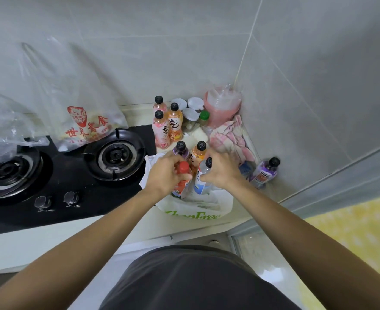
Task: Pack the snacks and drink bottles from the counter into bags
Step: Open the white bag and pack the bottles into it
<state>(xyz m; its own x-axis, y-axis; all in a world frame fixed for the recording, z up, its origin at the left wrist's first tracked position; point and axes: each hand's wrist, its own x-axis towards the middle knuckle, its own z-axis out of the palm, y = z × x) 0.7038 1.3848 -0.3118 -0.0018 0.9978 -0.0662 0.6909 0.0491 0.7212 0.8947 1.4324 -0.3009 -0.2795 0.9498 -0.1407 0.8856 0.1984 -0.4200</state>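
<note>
A white bag with green lettering stands open on the counter in front of me. My left hand grips a red-capped bottle inside the bag's mouth. Beside it my right hand grips a clear bottle with a blue and white label. A purple bottle and an orange bottle stand just behind my hands. Three more pink and orange bottles stand further back. Another purple bottle stands at the right by the wall.
A black two-burner gas hob lies to the left, with a translucent plastic bag printed in red at its back edge. Jars with white lids, a pink stack of cups and a pink cloth fill the corner.
</note>
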